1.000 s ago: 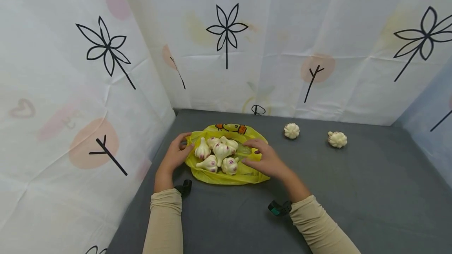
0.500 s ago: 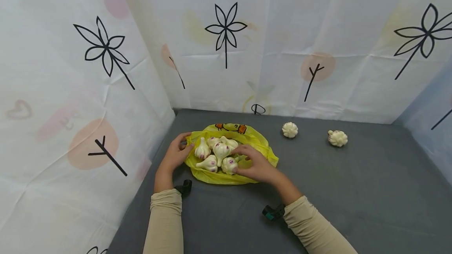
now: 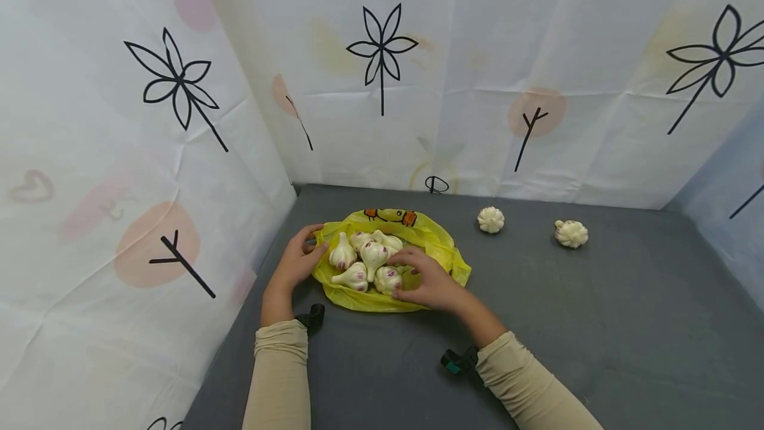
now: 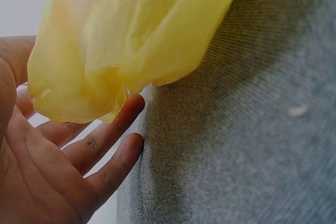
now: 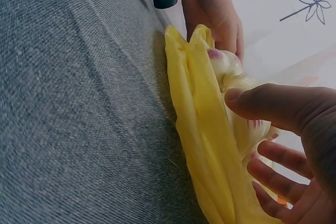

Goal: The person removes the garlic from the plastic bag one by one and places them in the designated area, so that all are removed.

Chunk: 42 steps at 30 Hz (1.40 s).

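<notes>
Nearest to me on the head feed, two beige sleeves (image 3: 534,377) run up to the wrists, with a black wrist camera (image 3: 459,361) just to the inner side of each. Beyond them I see the right hand (image 3: 434,284) over the right side of a yellow bag (image 3: 370,302), thumb and fingers spread wide, gripping nothing. Its thumb tip is at the nearest bulb (image 3: 387,280); I can't tell whether they touch. The left hand (image 3: 294,263) is at the bag's opposite rim, thumb on the plastic. My left wrist view shows three fingers (image 4: 94,150) loosely spread; the bag hides whether the thumb and forefinger pinch it.

Between the hands I count six garlic bulbs (image 3: 375,257) in the bag, clustered nearer the left hand. Farther off, beyond the right hand and to its right, two loose bulbs (image 3: 491,219) sit well apart on the grey tabletop (image 3: 621,317). A white cloth (image 3: 465,38) with black flower outlines hangs behind everything.
</notes>
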Each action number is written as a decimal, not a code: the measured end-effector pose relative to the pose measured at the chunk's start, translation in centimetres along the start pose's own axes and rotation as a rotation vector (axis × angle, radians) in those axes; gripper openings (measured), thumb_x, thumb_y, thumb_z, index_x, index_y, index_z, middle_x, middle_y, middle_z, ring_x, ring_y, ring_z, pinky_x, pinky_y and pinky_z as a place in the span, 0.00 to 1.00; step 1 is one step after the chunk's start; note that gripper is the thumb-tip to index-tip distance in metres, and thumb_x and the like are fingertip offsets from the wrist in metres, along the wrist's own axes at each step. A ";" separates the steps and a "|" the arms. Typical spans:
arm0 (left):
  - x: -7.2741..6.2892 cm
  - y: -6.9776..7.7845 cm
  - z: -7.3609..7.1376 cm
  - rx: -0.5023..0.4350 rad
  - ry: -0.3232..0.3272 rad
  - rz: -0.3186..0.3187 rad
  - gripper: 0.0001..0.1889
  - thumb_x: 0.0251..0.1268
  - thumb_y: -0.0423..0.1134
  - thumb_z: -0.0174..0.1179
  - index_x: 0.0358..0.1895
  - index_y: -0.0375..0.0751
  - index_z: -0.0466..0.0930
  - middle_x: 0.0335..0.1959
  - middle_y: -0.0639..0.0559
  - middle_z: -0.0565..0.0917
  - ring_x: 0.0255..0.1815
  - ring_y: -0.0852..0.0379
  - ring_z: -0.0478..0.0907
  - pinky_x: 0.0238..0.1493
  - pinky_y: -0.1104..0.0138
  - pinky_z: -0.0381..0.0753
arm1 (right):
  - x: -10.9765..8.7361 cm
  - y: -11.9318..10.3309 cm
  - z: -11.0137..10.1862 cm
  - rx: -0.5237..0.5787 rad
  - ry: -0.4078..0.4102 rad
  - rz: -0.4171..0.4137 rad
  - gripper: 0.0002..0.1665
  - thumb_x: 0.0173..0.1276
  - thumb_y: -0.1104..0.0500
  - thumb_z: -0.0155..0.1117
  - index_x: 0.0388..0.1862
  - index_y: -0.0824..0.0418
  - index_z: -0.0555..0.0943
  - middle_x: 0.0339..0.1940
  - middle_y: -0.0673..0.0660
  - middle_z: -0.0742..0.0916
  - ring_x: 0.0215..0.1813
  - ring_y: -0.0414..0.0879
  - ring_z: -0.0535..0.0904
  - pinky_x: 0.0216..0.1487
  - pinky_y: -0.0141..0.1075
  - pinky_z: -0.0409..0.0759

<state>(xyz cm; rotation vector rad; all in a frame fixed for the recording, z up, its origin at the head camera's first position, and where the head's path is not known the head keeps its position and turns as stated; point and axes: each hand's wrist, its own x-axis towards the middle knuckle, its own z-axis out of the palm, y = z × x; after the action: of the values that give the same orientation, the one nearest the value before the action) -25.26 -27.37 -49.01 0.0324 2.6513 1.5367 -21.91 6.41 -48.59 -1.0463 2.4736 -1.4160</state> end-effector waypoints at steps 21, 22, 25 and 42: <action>-0.1 -0.1 0.0 -0.003 -0.008 0.013 0.30 0.84 0.45 0.56 0.83 0.48 0.62 0.80 0.33 0.64 0.75 0.30 0.73 0.68 0.38 0.79 | 0.1 0.2 0.1 -0.051 -0.021 -0.005 0.32 0.69 0.58 0.78 0.70 0.60 0.81 0.65 0.59 0.85 0.66 0.61 0.82 0.62 0.59 0.83; -0.1 -0.1 0.0 -0.003 -0.009 0.013 0.30 0.84 0.45 0.56 0.83 0.48 0.62 0.80 0.34 0.64 0.75 0.30 0.73 0.68 0.39 0.79 | 0.0 0.2 0.1 -0.051 -0.018 -0.006 0.31 0.69 0.58 0.78 0.70 0.60 0.81 0.65 0.59 0.85 0.65 0.61 0.82 0.62 0.59 0.83; -0.1 -0.1 0.0 -0.003 -0.010 0.014 0.30 0.84 0.45 0.56 0.83 0.48 0.62 0.80 0.34 0.64 0.75 0.30 0.72 0.68 0.38 0.79 | -0.1 -0.1 0.0 -0.058 -0.008 -0.012 0.31 0.69 0.59 0.78 0.70 0.60 0.81 0.65 0.58 0.85 0.65 0.60 0.82 0.62 0.59 0.83; -0.2 -0.1 -0.1 -0.002 -0.018 0.017 0.30 0.84 0.46 0.56 0.83 0.49 0.62 0.80 0.34 0.64 0.76 0.30 0.71 0.69 0.38 0.78 | -1.6 -0.5 -3.2 -0.068 0.128 0.006 0.30 0.67 0.60 0.80 0.67 0.58 0.83 0.63 0.58 0.86 0.62 0.60 0.83 0.60 0.61 0.83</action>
<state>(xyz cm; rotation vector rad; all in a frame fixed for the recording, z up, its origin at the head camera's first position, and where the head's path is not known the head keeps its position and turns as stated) -25.11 -27.53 -48.98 0.0686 2.6430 1.5363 -21.72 9.53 -46.83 -0.9888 2.6293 -1.4493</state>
